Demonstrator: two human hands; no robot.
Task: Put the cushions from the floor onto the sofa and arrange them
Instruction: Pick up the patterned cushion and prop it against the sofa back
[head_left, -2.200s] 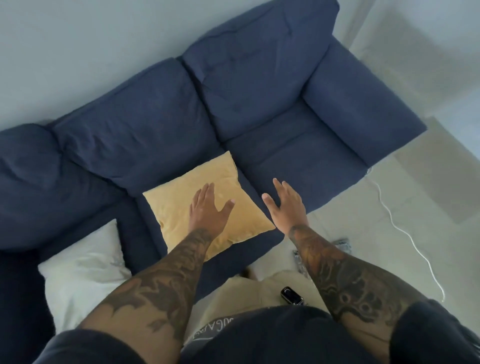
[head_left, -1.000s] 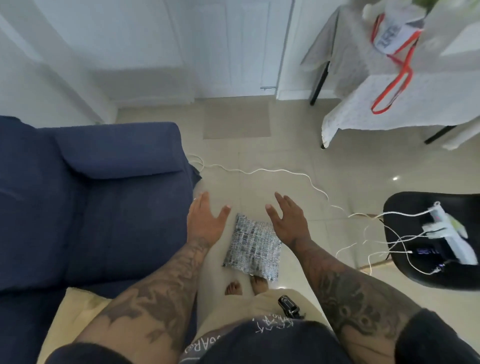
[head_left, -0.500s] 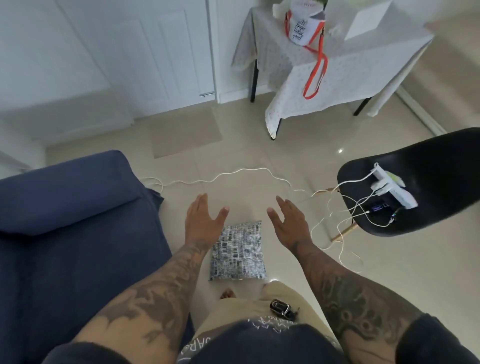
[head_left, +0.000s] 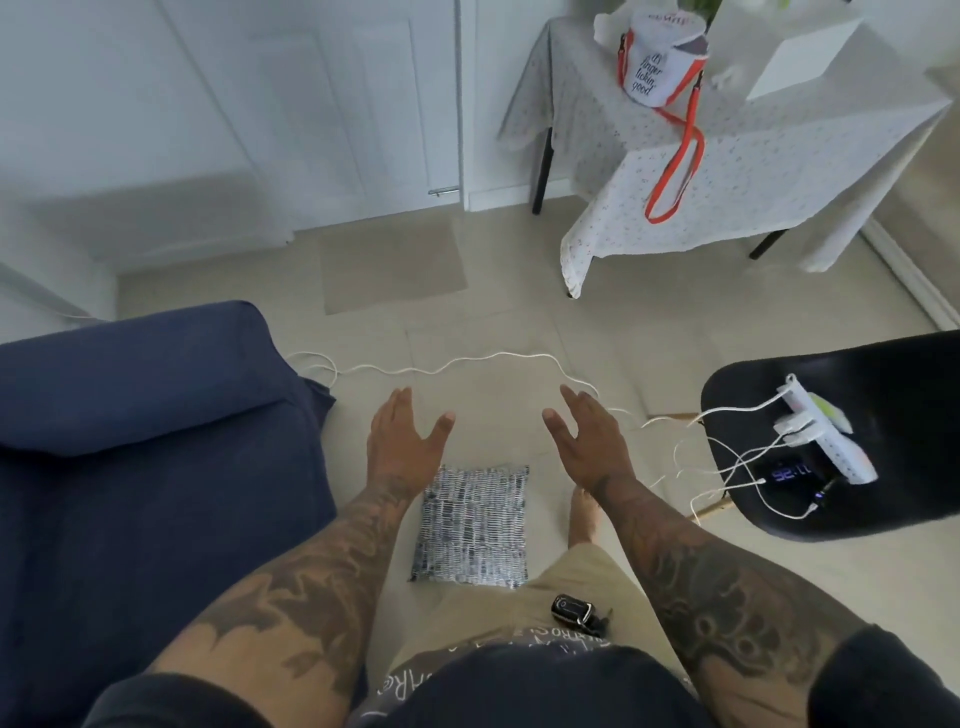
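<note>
Looking down, you have both hands out in front of you, palms down, fingers spread, holding nothing. Your left hand (head_left: 402, 447) hovers over the floor just beyond the far left corner of the patterned cushion (head_left: 472, 525); your right hand (head_left: 587, 441) hovers off past its far right corner. Neither hand touches the cushion. Whether they are close above it or well above, you cannot tell from this angle.

Cushion is grey and white woven print, lying flat on the tiled floor (head_left: 519, 322) right in front of your legs, just beside the sofa (head_left: 145, 467). Sofa is dark blue and fills the left side, armrest end toward the door (head_left: 363, 104). Your bare foot (head_left: 584, 514) shows just right of the cushion.

White cable (head_left: 467, 361) snakes across the floor beyond your hands, running from the sofa end toward the black chair (head_left: 883, 509) on the right. Chair seat carries a white power strip (head_left: 826, 431) with plugs and a small digital clock (head_left: 792, 475). Table with a speckled cloth (head_left: 753, 156) stands far right, a white bag with orange straps (head_left: 662, 57) on it. Key fob (head_left: 571, 608) hangs at your waist.
</note>
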